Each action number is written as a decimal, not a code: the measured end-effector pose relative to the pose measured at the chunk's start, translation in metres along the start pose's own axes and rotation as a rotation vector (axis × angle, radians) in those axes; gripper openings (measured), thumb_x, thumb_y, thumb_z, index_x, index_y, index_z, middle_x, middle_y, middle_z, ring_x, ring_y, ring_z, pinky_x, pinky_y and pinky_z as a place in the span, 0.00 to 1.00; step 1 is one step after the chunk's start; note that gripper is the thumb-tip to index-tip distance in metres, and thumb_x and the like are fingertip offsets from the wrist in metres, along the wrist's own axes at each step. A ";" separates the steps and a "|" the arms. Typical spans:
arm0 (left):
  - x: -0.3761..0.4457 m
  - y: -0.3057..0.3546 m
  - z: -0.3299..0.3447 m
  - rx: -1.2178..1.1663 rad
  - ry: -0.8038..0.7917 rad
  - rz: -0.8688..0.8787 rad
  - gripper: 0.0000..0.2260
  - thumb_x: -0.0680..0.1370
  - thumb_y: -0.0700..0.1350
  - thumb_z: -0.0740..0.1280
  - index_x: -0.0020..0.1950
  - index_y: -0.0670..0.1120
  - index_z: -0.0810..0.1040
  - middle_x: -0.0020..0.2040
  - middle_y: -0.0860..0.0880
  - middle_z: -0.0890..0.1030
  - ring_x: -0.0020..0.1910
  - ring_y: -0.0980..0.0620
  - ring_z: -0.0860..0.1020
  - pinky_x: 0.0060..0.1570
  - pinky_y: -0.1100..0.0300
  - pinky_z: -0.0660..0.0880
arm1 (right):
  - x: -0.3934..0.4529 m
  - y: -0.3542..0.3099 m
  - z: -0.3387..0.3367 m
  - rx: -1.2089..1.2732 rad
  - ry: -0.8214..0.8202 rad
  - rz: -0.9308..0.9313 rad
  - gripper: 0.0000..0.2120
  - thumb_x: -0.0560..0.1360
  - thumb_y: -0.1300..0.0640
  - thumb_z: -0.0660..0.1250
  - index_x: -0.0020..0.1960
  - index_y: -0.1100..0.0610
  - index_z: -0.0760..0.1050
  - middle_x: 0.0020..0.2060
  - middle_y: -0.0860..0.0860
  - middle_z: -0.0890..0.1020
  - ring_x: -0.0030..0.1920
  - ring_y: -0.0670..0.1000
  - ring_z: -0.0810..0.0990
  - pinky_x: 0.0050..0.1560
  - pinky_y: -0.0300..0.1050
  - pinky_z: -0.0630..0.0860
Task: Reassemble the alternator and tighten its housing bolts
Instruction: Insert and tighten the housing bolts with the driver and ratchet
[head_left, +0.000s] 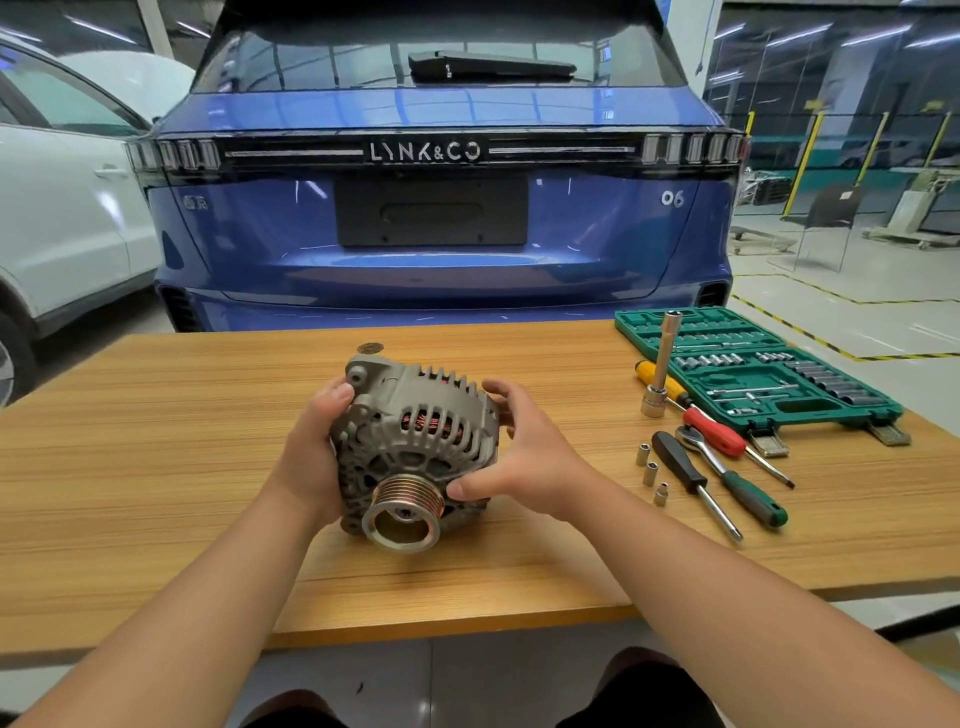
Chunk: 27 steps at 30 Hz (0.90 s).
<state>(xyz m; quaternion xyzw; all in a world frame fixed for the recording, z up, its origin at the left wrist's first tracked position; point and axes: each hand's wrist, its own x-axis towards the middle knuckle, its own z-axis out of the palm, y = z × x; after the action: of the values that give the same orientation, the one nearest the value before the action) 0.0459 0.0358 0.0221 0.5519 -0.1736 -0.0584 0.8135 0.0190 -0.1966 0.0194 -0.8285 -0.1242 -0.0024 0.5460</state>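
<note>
A grey alternator (415, 421) lies on the wooden table (156, 467), its grooved pulley (404, 512) pointing toward me and copper windings showing through the housing slots. My left hand (311, 452) grips its left side, thumb up by the mounting ear. My right hand (524, 457) cups the right side, thumb touching the front housing beside the pulley and fingers curled over the rear edge. A tall socket extension (661, 364) stands upright to the right.
An open green socket set case (753, 364) sits at the table's right rear. In front of it lie a ratchet (727, 475), screwdrivers (691, 480) and three loose sockets (650, 473). A blue car (436, 208) stands right behind the table, a white car at the left.
</note>
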 end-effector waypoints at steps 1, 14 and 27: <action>0.002 0.000 0.000 -0.015 -0.023 0.000 0.32 0.74 0.53 0.63 0.71 0.33 0.70 0.60 0.29 0.77 0.54 0.31 0.79 0.49 0.41 0.80 | -0.001 0.001 0.000 -0.005 0.006 0.002 0.61 0.50 0.46 0.85 0.77 0.43 0.58 0.63 0.37 0.71 0.60 0.35 0.72 0.60 0.37 0.71; 0.026 -0.002 -0.031 -0.274 -0.130 0.029 0.29 0.72 0.52 0.64 0.70 0.39 0.74 0.63 0.34 0.78 0.58 0.33 0.79 0.58 0.38 0.76 | 0.006 -0.029 0.026 -0.002 0.168 -0.006 0.64 0.47 0.39 0.84 0.76 0.37 0.54 0.68 0.42 0.70 0.68 0.48 0.72 0.67 0.56 0.75; 0.008 -0.014 -0.074 -0.726 0.652 -0.024 0.18 0.77 0.61 0.59 0.52 0.53 0.85 0.62 0.50 0.83 0.66 0.44 0.79 0.64 0.43 0.74 | 0.055 -0.088 0.044 0.510 -0.211 0.116 0.40 0.81 0.30 0.41 0.83 0.56 0.52 0.80 0.49 0.61 0.81 0.51 0.55 0.80 0.47 0.50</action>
<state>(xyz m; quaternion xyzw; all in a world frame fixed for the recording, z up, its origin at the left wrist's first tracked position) 0.0807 0.0932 -0.0137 0.2239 0.1283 0.0514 0.9648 0.0479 -0.1127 0.0892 -0.6658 -0.1293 0.1467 0.7201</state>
